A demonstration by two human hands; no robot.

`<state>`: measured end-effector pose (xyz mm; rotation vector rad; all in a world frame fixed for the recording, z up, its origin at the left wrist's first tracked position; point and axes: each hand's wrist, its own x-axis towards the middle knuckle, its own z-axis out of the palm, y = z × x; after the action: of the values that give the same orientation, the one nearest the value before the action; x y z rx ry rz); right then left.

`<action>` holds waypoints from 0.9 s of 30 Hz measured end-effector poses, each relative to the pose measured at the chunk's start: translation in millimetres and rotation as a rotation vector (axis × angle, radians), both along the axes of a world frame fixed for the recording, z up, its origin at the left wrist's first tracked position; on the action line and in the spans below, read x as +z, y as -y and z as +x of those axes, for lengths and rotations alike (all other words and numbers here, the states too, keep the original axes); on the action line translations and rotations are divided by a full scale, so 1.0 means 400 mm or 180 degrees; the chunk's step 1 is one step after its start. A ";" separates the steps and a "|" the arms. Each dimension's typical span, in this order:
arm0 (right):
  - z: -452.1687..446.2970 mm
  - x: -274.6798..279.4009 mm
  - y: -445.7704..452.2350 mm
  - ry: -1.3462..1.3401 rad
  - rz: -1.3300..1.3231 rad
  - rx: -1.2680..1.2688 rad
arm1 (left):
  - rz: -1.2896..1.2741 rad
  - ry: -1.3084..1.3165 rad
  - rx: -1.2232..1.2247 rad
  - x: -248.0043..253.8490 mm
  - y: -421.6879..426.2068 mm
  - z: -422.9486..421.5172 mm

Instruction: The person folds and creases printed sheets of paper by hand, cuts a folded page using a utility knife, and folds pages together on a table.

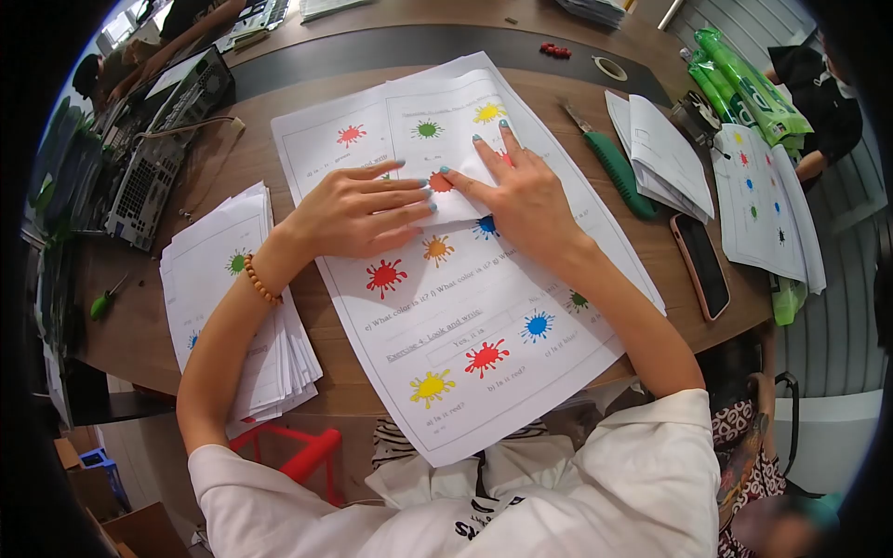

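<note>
A large white worksheet [521,409] with printed colour splats and English questions lies in front of me, its near edge hanging over the table edge. Its upper part is covered by a paper layer [456,102] that looks folded over; I cannot tell whether it belongs to the same sheet. My left hand [358,209], with a beaded bracelet [260,279] at the wrist, rests flat on the paper, fingers stretched to the right. Opposite it, my right hand [535,200] presses down with spread fingers, forefinger pointing up toward the yellow splat. Neither hand grips anything.
Left of the worksheet is a paper stack [270,372], beyond it an opened computer case [167,153]. On the right lie a green-handled knife [619,172], folded sheets [660,153] and a phone [699,265]. A tape roll [609,68] sits at the back. Other people are nearby.
</note>
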<state>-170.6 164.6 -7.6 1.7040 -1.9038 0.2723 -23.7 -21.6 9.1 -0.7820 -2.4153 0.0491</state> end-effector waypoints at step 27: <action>-0.034 0.024 -0.133 -0.0002 0.0836 -0.0241 | 0.0225 0.0632 0.0420 -0.006 -0.004 0.025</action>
<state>-184.1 217.8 2.2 1.7899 -2.0721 -0.0089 -13.9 -20.1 6.6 -0.6202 -2.6383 -0.0647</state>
